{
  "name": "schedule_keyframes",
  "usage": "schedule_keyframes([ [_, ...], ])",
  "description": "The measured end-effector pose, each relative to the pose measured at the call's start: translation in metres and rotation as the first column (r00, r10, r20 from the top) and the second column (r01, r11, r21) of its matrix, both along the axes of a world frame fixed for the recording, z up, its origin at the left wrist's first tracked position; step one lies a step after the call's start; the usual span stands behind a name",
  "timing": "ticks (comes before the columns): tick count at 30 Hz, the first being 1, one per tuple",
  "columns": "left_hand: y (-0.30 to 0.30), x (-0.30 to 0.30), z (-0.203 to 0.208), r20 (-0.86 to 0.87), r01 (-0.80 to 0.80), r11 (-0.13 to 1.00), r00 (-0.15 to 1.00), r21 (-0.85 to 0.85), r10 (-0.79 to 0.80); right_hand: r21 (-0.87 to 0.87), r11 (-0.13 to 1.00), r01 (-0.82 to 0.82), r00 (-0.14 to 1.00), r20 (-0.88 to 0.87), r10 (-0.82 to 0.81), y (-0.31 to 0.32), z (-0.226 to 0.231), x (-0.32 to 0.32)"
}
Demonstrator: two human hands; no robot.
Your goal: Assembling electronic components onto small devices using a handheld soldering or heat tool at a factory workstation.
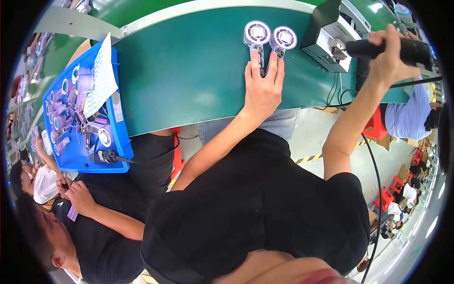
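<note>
Two handheld fans (257, 34) with round, pale heads and short handles lie side by side on the green table. My left hand (263, 87) is closed over their handles, fingers pressed on both, and partly hides the handles. To the right, my right hand (390, 59) grips a black electric screwdriver (366, 48), held level. Its tip points left and reaches the front of a screw feeder (331, 40), a black and white box. Whether a screw sits on the tip is too small to tell.
At the left a blue bin (124, 137) holds several purple fan parts, a printed paper sheet (101, 78) and a black tool (104, 156). A black cable (377, 175) hangs by my right arm. A co-worker (94, 232) sits close on my left, hands on a small part.
</note>
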State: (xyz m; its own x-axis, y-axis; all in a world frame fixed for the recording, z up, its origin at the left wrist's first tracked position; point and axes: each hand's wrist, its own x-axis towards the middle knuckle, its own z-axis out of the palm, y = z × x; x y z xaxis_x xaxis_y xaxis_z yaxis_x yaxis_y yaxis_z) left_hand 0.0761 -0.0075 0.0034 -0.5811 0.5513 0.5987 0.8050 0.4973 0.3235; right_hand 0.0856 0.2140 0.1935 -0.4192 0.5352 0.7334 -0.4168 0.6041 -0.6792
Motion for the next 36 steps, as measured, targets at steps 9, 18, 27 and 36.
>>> schedule_keyframes([
  [9, -0.001, 0.002, 0.003, 0.038, 0.025, 0.999, 0.999, -0.027, -0.024, -0.124, 0.989, -0.077, 0.997, 0.012, 0.080, 0.031, -0.015, 0.009],
  [18, -0.001, 0.001, 0.001, 0.033, 0.023, 0.999, 0.999, -0.029, -0.022, -0.277, 0.950, -0.146, 0.989, -0.023, 0.145, 0.052, -0.030, 0.008],
  [27, 0.000, -0.001, 0.001, 0.029, 0.032, 0.999, 0.999, 0.032, -0.033, -0.341, 0.802, -0.491, 0.870, -0.243, 0.429, -0.022, -0.045, -0.005],
  [36, 0.000, -0.001, 0.000, 0.024, -0.002, 1.000, 1.000, 0.029, 0.001, -0.156, 0.877, -0.455, 0.891, -0.075, 0.448, -0.084, -0.064, -0.043],
])
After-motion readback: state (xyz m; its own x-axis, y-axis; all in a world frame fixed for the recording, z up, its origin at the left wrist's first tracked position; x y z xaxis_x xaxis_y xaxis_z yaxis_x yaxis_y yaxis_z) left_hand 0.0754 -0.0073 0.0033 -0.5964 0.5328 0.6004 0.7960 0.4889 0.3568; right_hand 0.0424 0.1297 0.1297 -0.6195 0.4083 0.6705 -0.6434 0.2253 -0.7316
